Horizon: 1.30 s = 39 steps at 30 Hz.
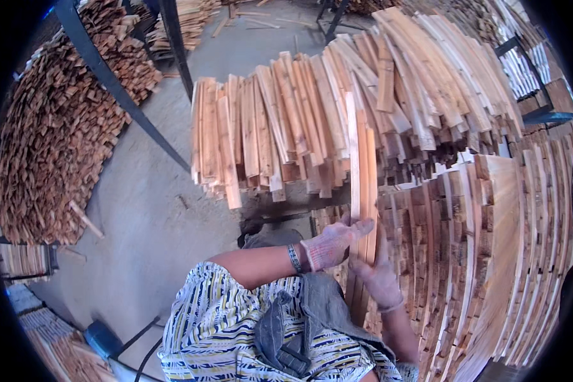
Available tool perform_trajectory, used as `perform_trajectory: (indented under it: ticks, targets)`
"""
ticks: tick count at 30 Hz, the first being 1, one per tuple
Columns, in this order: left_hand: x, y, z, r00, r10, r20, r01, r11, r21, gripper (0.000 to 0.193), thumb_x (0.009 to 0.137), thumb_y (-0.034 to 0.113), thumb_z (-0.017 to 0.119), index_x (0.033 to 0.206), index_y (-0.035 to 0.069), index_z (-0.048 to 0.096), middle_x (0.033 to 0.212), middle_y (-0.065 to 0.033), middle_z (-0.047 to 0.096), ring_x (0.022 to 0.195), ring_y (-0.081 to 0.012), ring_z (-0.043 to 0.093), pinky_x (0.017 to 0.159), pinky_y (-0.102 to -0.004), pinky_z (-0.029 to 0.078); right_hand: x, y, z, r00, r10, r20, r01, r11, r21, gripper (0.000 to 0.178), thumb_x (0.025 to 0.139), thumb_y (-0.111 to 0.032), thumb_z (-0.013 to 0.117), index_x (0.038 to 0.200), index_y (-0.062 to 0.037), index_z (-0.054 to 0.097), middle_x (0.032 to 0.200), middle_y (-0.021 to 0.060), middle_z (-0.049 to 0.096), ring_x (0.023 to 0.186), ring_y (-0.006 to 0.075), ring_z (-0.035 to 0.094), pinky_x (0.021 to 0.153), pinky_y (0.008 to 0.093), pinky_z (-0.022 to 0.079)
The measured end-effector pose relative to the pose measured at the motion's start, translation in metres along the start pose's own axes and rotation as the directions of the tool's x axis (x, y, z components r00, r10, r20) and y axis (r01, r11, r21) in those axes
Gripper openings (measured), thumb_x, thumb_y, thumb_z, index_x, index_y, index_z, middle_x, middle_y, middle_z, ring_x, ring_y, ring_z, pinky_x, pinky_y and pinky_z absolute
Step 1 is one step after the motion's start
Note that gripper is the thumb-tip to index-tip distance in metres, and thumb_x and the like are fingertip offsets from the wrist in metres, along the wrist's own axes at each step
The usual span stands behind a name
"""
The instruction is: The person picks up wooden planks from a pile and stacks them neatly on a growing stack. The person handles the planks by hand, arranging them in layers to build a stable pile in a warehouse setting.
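A few long, narrow wooden slats (364, 172) stand almost upright in front of my body, pressed side by side. My left hand (332, 244), in a pale glove, closes on their left side with the thumb across the front. Lower down on the right, my gloved right hand (378, 277) grips the same slats. Their bottom ends run down beside my grey apron (328, 302) and are partly hidden. Just beyond lies a broad pile of loose slats (299, 121), layered unevenly, with the tops of the held ones in front of it.
Tightly stacked boards (455, 254) fill the space at my right. A big heap of wood pieces (63, 134) rises at the far left. Dark metal posts (111, 76) slant down to the concrete floor (140, 204). A loose stick (86, 219) lies there, and a blue object (103, 339) sits at the lower left.
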<state>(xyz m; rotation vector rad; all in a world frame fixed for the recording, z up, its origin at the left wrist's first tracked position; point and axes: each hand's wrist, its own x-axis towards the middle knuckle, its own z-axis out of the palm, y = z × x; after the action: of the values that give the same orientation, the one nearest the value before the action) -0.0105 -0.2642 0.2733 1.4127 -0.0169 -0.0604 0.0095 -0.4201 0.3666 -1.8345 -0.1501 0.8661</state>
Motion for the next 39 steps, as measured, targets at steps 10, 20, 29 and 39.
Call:
perform_trajectory:
  ticks: [10,20,29,39]
  targets:
    - [-0.003,-0.141,-0.177,0.653,-0.446,-0.612,0.548,0.836,-0.025,0.056,0.09,0.028,0.065,0.138,0.002,0.051,0.131,-0.02,0.06,0.123,-0.0333,0.057,0.105,-0.0355,0.043,0.145,0.054,0.02,0.975,0.14,0.172,-0.129,0.989,-0.078,0.082,0.081,-0.013,0.075,0.15,-0.0051,0.032,0.124,0.0089,0.058,0.107,0.0181,0.059,0.091,0.031,0.052]
    - [0.055,-0.338,-0.346,-0.168,-0.644,-0.746,0.749,0.409,-0.522,0.066,0.077,0.026,0.074,0.131,0.005,0.041,0.121,-0.0238,0.06,0.104,-0.0352,0.064,0.092,-0.0468,0.049,0.227,0.113,0.055,0.967,0.227,0.118,-0.192,0.948,-0.253,0.105,0.077,-0.026,0.082,0.155,-0.0001,0.015,0.15,0.0237,0.039,0.136,0.0289,0.043,0.111,0.0339,0.036]
    - [0.008,-0.204,-0.265,0.629,-0.638,-0.445,0.724,0.689,0.035,0.029,0.085,0.013,0.062,0.113,0.003,0.061,0.097,-0.0171,0.065,0.09,-0.0294,0.065,0.079,-0.038,0.054,0.209,0.105,0.042,0.988,-0.102,0.115,0.145,0.868,-0.475,0.1,0.073,-0.027,0.082,0.15,0.0014,0.025,0.13,0.0292,0.054,0.12,0.041,0.055,0.103,0.0404,0.044]
    - [0.014,0.012,-0.05,0.941,-0.256,-0.22,0.083,0.807,-0.585,0.053,0.089,0.018,0.072,0.135,0.007,0.047,0.117,-0.0033,0.061,0.105,-0.0178,0.061,0.086,-0.0335,0.054,0.101,0.018,-0.007,0.875,-0.47,0.111,0.481,0.828,-0.287,0.09,0.079,-0.028,0.075,0.148,0.0054,0.028,0.145,0.0274,0.043,0.134,0.034,0.046,0.112,0.036,0.037]
